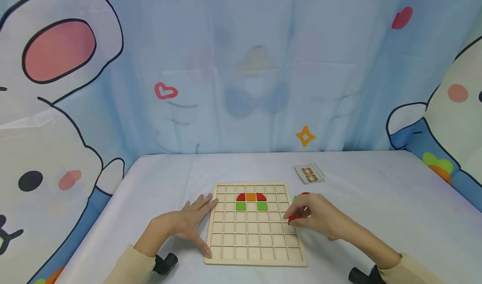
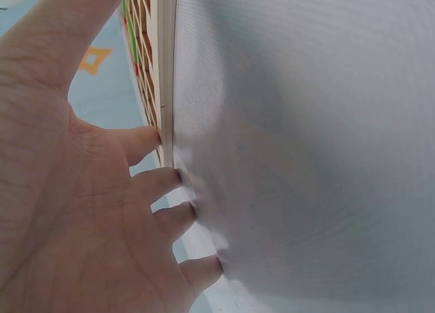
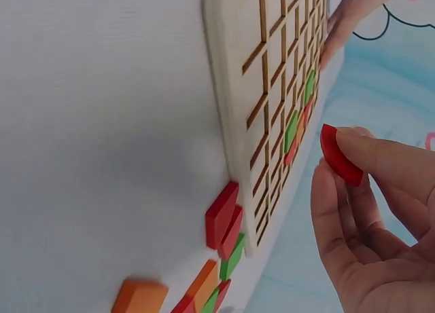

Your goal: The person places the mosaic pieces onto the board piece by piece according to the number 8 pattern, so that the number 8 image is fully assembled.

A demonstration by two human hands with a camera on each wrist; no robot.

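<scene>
A wooden grid board (image 1: 256,250) lies on the table. In its upper rows sit an orange square (image 1: 250,197) between two red quarter-round pieces (image 1: 241,197), with two green squares (image 1: 262,206) below. My left hand (image 1: 184,223) has its fingers spread, with the thumb and index finger touching the board's left edge. Between thumb and fingers, my right hand (image 1: 320,215) pinches a red quarter-round piece (image 3: 341,157), above the board's right edge. Loose pieces, among them a red block (image 3: 221,214) and an orange block (image 3: 139,296), lie beside the board, partly hidden by this hand in the head view.
A small pattern card (image 1: 309,173) with a coloured grid lies behind the board to the right. White cloth (image 1: 173,171) covers the table. A blue printed curtain (image 1: 256,108) hangs behind it.
</scene>
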